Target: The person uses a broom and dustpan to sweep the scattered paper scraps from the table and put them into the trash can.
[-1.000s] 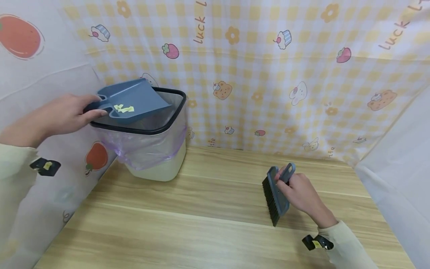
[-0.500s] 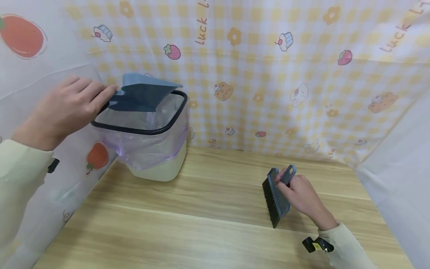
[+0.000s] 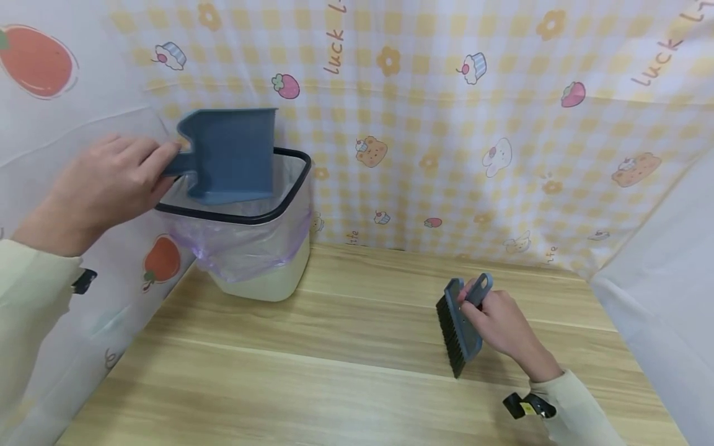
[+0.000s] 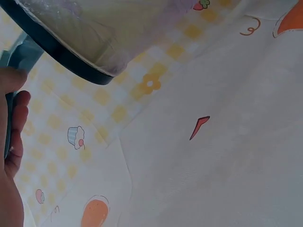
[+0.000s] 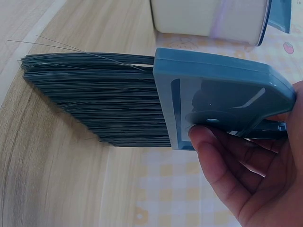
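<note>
In the head view my left hand (image 3: 108,186) grips the handle of a blue dustpan (image 3: 234,155), which is turned over above a lined trash bin (image 3: 264,272) with its underside facing the camera. The pan's inner face is hidden, and no yellow scraps show. My right hand (image 3: 504,325) holds a blue hand brush (image 3: 467,328) by its handle over the wooden table, dark bristles pointing left. Up close in the right wrist view, fingers curl at the brush (image 5: 213,94). Only part of my left hand (image 4: 14,118) shows in the left wrist view, beside the bin's dark rim (image 4: 61,52).
The wooden tabletop (image 3: 334,371) spreads in front of the bin. A yellow-checked curtain (image 3: 424,124) hangs behind it, with white cloth (image 3: 664,266) on the right side and printed white cloth (image 3: 128,260) on the left.
The left hand has rolled the dustpan from face up, with pale yellow scraps on it, to face down over the bin. The scraps are out of sight. The right hand and brush have hardly moved.
</note>
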Demonstrator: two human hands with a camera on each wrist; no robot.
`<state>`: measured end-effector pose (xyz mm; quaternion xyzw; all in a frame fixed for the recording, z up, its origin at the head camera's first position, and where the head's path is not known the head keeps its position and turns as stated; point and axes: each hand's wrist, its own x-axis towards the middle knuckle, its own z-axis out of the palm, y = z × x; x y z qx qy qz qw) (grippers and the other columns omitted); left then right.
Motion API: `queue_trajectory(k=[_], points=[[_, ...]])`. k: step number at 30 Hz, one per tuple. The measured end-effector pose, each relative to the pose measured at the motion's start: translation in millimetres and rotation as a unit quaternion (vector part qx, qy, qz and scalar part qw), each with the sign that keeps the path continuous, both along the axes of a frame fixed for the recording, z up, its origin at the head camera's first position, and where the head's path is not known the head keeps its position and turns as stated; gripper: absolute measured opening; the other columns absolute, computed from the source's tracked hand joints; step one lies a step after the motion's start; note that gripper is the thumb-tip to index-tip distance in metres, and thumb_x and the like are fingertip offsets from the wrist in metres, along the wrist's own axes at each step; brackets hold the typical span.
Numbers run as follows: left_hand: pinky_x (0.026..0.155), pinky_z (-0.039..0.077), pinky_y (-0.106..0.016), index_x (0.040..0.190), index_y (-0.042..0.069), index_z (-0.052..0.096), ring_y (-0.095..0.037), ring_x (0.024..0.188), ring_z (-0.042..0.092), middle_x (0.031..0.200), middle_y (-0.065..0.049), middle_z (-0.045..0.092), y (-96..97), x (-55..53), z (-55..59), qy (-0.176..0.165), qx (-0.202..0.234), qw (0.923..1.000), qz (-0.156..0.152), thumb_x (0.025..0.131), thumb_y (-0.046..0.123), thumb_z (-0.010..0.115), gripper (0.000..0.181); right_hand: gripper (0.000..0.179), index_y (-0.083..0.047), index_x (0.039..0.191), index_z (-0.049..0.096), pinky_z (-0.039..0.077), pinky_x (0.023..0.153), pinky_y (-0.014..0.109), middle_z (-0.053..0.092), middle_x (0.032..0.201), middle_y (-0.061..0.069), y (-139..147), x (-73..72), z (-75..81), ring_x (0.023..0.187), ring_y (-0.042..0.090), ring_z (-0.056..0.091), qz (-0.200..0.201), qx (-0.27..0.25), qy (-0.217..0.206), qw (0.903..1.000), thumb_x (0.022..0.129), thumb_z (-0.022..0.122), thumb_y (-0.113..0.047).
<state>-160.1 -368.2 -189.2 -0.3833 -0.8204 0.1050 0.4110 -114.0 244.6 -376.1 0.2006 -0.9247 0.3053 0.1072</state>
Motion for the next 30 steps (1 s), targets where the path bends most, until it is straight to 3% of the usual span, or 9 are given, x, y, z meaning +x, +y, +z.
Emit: queue_trajectory(k=[4, 11, 14, 19, 25, 30], points=[[0.061, 0.056, -0.065, 0.13, -0.017, 0.061, -0.049, 0.065, 0.062, 0.091, -0.036, 0.067, -5.1, 1.6, -2.6, -0.029, 0.001, 0.9993, 0.025, 0.074, -0.003, 0.088, 0.064, 0.013, -0.01, 0.102, 0.076, 0.052, 0.064, 0.029, 0.075, 0.095, 0.0, 0.6, -0.2, -1.0, 0.069, 0.008, 0.06, -0.001, -0.002, 0.0, 1.0, 0.102, 0.063, -0.005], [0.063, 0.057, -0.066, 0.124, -0.022, 0.058, -0.045, 0.059, 0.057, 0.087, -0.037, 0.063, -8.9, 5.4, -7.5, -0.064, 0.006, 0.9939, 0.089, 0.084, 0.006, 0.081, 0.055, 0.014, -0.01, 0.101, 0.076, 0.053, 0.065, 0.029, 0.076, 0.097, 0.0, 1.6, -0.5, -2.3, 0.071, 0.008, 0.062, 0.002, -0.001, 0.006, 1.0, 0.102, 0.063, -0.005], [0.056, 0.057, -0.061, 0.111, -0.018, 0.056, -0.038, 0.054, 0.052, 0.073, -0.027, 0.057, -7.9, 6.4, -9.8, -0.081, 0.012, 0.9905, 0.111, 0.09, 0.012, 0.079, 0.044, 0.014, -0.01, 0.101, 0.077, 0.054, 0.065, 0.029, 0.076, 0.098, 0.001, 1.8, -0.5, -2.4, 0.072, 0.008, 0.063, 0.003, 0.0, 0.008, 1.0, 0.102, 0.063, -0.005], [0.044, 0.042, -0.043, 0.09, -0.006, 0.05, -0.026, 0.048, 0.043, 0.062, -0.007, 0.041, -3.6, 9.0, -13.7, -0.11, 0.019, 0.9842, 0.137, 0.101, 0.025, 0.065, 0.036, 0.014, -0.01, 0.102, 0.076, 0.054, 0.065, 0.03, 0.076, 0.098, 0.001, 1.9, -0.7, -2.3, 0.073, 0.008, 0.063, 0.005, 0.002, 0.007, 1.0, 0.102, 0.063, -0.005], [0.044, 0.037, -0.04, 0.085, -0.003, 0.049, -0.025, 0.046, 0.043, 0.06, -0.007, 0.042, 7.5, 11.0, -17.1, -0.105, 0.019, 0.9878, 0.114, 0.109, 0.034, 0.051, 0.044, 0.015, -0.009, 0.102, 0.077, 0.051, 0.063, 0.029, 0.076, 0.097, 0.0, 1.3, -0.6, -1.4, 0.068, 0.007, 0.059, 0.007, 0.002, 0.005, 1.0, 0.102, 0.063, -0.005], [0.043, 0.045, -0.046, 0.086, -0.006, 0.054, -0.029, 0.046, 0.05, 0.061, -0.013, 0.05, 24.1, 11.5, -16.1, -0.089, 0.019, 0.9936, 0.066, 0.116, 0.05, 0.028, 0.069, 0.015, -0.009, 0.101, 0.077, 0.05, 0.062, 0.029, 0.075, 0.097, 0.0, 0.8, -0.9, -0.7, 0.067, 0.007, 0.057, 0.008, 0.002, 0.006, 0.9999, 0.102, 0.063, -0.005]])
